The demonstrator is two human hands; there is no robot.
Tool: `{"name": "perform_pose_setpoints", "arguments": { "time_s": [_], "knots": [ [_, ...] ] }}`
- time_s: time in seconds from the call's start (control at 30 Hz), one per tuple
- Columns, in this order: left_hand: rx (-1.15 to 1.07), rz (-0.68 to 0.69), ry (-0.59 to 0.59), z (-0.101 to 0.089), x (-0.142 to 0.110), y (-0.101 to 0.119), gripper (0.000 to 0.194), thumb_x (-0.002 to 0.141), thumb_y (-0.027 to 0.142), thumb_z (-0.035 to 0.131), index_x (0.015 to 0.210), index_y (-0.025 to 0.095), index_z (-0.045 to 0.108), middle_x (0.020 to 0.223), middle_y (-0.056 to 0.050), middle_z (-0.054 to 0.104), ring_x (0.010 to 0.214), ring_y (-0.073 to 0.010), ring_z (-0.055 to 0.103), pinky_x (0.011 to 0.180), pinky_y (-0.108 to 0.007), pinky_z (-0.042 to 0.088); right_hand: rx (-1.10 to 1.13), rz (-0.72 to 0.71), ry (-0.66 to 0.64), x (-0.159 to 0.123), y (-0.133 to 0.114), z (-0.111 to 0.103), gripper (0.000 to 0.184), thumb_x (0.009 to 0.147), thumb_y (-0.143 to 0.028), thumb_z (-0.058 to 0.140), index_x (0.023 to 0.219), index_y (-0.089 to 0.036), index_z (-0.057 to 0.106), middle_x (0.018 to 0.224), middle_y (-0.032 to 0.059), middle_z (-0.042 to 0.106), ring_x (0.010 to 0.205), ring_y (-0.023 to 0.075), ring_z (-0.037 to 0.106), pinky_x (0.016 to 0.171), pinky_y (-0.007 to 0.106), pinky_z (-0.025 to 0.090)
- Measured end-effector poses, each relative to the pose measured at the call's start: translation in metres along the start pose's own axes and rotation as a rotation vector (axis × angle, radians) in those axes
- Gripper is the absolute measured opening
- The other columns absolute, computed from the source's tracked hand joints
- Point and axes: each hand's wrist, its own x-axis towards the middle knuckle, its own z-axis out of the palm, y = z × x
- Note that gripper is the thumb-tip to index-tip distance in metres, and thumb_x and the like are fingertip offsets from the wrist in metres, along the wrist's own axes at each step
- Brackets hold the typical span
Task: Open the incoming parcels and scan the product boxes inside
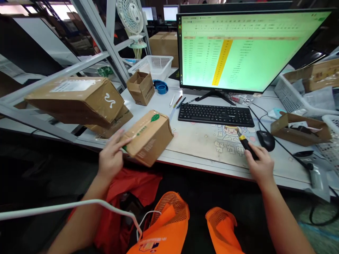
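**At the counter's near edge: a taped box in one hand, a cutter in the other**

At the front-left edge of the white counter [185, 157] a small brown cardboard box with green printed tape [149, 137] sits tilted, its near corner hanging over the edge. The person's left hand [111, 157] grips the box's left end, fingers wrapped onto its face. The right hand [261, 165] is closed around a black-and-yellow utility knife [245, 144], whose tip points up and left over a worn printed desk mat [212, 141]; hand and knife are well apart from the box.

Just beside the right hand lies a black computer mouse [265, 140], and behind the mat a black keyboard [215, 114] under a wide monitor showing a green spreadsheet [246, 49]. To the left of the taped box, two larger brown cartons [79, 100] are stacked, the upper one tilted. Behind it stands a small open-topped cardboard box [141, 87], with a blue tape roll [161, 87] near it and a white plastic basket [156, 65] farther back. A shallow brown cardboard tray [299, 130] rests at the right.
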Motion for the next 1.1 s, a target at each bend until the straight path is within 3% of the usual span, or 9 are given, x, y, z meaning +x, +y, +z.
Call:
{"name": "perform_pose_setpoints", "arguments": {
  "time_s": [0.1,0.2,0.27,0.37,0.47,0.57,0.67,0.77,1.1],
  "knots": [
    [0.082,-0.255,0.156,0.01,-0.015,0.01,0.043,0.099,0.028,0.051,0.138,0.022,0.07,0.17,-0.009,0.04,0.157,-0.0293,0.041,0.132,-0.051,0.035,0.062,-0.04,-0.032,-0.019,-0.017,0.004,0.043,0.1,-0.05,0.059,0.125,-0.02,0.077,0.108,0.0133,0.074,0.1,0.03,0.073,0.096,0.047,0.061],
    [0.101,-0.295,0.253,0.038,-0.01,0.018,0.047,0.096,0.043,0.064,0.135,0.017,0.067,0.173,-0.017,0.032,0.16,-0.0327,0.035,0.132,-0.052,0.032,0.158,-0.154,-0.091,-0.018,-0.05,0.014,0.035,0.101,-0.042,0.062,0.126,-0.022,0.077,0.109,0.0128,0.074,0.099,0.0288,0.073,0.091,0.046,0.063],
    [0.022,-0.271,0.311,0.054,0.008,0.002,0.04,0.097,0.047,0.058,0.12,0.016,0.07,0.168,-0.018,0.042,0.157,-0.0325,0.041,0.13,-0.051,0.035,0.24,-0.263,-0.13,-0.01,-0.074,0.019,0.032,0.102,-0.035,0.064,0.129,-0.023,0.075,0.111,0.0125,0.073,0.099,0.0274,0.073,0.088,0.043,0.064],
    [-0.18,-0.233,0.231,0.069,0.047,-0.041,0.044,0.096,0.048,0.042,0.102,0.017,0.072,0.149,-0.016,0.063,0.144,-0.0314,0.057,0.124,-0.049,0.045,0.383,-0.448,-0.216,0.001,-0.104,0.024,0.033,0.101,-0.025,0.065,0.133,-0.024,0.073,0.114,0.0118,0.072,0.101,0.0251,0.073,0.087,0.039,0.064],
    [-0.178,-0.249,0.249,0.077,0.076,-0.061,0.043,0.096,0.047,0.043,0.099,0.015,0.072,0.123,-0.017,0.075,0.122,-0.0294,0.071,0.114,-0.047,0.053,0.479,-0.589,-0.333,0.007,-0.126,0.029,0.035,0.101,-0.022,0.065,0.136,-0.025,0.071,0.116,0.0114,0.071,0.101,0.0234,0.072,0.086,0.037,0.064],
    [0.06,-0.172,0.369,0.088,0.071,-0.031,0.05,0.103,0.053,0.037,0.106,0.016,0.071,0.123,-0.019,0.074,0.135,-0.0308,0.062,0.12,-0.05,0.046,0.452,-0.657,-0.366,0.012,-0.139,0.036,0.034,0.103,-0.024,0.063,0.136,-0.024,0.07,0.116,0.0123,0.071,0.1,0.0237,0.072,0.084,0.037,0.064],
    [0.209,0.014,0.18,0.104,0.045,0.024,0.054,0.099,0.063,0.046,0.121,0.019,0.067,0.135,-0.019,0.068,0.15,-0.0353,0.048,0.127,-0.057,0.032,0.405,-0.701,-0.352,0.021,-0.142,0.042,0.032,0.103,-0.026,0.063,0.134,-0.021,0.072,0.116,0.0137,0.071,0.098,0.0238,0.072,0.081,0.036,0.063],
    [0.273,0.082,0.069,0.121,0.027,0.062,0.053,0.092,0.054,0.068,0.131,0.019,0.061,0.141,-0.02,0.064,0.147,-0.0384,0.051,0.13,-0.063,0.022,0.356,-0.768,-0.353,0.037,-0.141,0.049,0.031,0.104,-0.028,0.062,0.131,-0.021,0.073,0.116,0.0137,0.071,0.096,0.0234,0.071,0.08,0.036,0.062],
    [0.229,0.237,0.234,0.135,0.038,0.049,0.041,0.081,0.039,0.078,0.116,0.022,0.064,0.123,-0.013,0.072,0.13,-0.0358,0.065,0.127,-0.061,0.03,0.354,-0.959,-0.322,0.072,-0.141,0.066,0.03,0.102,-0.028,0.063,0.131,-0.021,0.072,0.117,0.0141,0.072,0.098,0.0248,0.071,0.079,0.038,0.061]
  ]
}}
